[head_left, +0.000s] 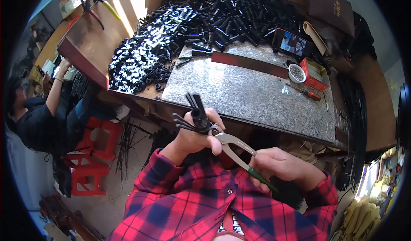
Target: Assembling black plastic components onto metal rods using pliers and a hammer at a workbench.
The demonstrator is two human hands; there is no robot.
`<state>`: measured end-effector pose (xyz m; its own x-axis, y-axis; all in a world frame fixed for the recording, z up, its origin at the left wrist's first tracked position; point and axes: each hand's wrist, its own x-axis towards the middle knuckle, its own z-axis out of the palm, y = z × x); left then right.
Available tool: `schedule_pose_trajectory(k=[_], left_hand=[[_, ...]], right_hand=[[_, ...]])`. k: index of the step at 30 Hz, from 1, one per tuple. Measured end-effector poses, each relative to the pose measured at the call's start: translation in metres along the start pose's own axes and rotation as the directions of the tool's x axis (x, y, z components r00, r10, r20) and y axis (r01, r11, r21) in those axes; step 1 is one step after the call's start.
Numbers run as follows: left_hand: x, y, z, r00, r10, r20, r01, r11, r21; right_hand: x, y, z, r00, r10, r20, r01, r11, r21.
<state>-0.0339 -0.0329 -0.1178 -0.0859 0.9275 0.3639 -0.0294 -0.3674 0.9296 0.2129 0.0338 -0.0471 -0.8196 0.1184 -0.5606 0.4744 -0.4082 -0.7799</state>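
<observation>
My left hand [190,139] is closed around a black tubular hub [199,116] with several thin black rods sticking out of it, held up in front of my chest near the table's front edge. In my right hand [280,163] is a pair of pliers [234,141] with bare metal arms and green grip covers. Their jaws meet the lower right side of the hub, beside my left thumb. What exactly sits between the jaws is too small to make out.
Black tubular parts [235,14] lie heaped behind the speckled stone slab [257,97]. On the slab are a dark red strip [248,64], a bowl of small bits [296,73], a red box [316,75], a screwdriver [311,95] and a phone [293,43]. A person [38,117] sits left near red stools [89,177].
</observation>
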Motion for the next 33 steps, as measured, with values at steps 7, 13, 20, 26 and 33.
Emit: schedule_pose_trajectory(k=[7, 13, 20, 26, 33], left_hand=[[0.003, -0.003, 0.004, 0.995, -0.055, -0.08, 0.054, 0.999, -0.005], [0.009, 0.002, -0.002, 0.993, -0.113, -0.024, 0.109, 0.984, -0.14], [0.014, 0.001, 0.0, 0.993, -0.059, 0.103, 0.062, 0.998, -0.026], [0.02, -0.003, -0.001, 0.999, -0.004, -0.048, 0.012, 0.984, 0.176], [0.022, -0.009, 0.005, 0.996, -0.08, 0.033, 0.079, 0.997, 0.006]], right_hand=[[0.012, 0.018, 0.007, 0.725, -0.653, -0.221, 0.201, 0.507, -0.838], [0.007, 0.005, -0.012, 0.778, -0.609, -0.154, 0.149, 0.418, -0.896], [0.011, 0.008, -0.024, 0.999, 0.0, 0.042, 0.009, 0.978, -0.21], [0.017, 0.005, -0.022, 0.692, -0.702, -0.17, -0.042, 0.196, -0.98], [0.005, -0.006, -0.052, 0.996, 0.061, 0.065, -0.035, 0.939, -0.343]])
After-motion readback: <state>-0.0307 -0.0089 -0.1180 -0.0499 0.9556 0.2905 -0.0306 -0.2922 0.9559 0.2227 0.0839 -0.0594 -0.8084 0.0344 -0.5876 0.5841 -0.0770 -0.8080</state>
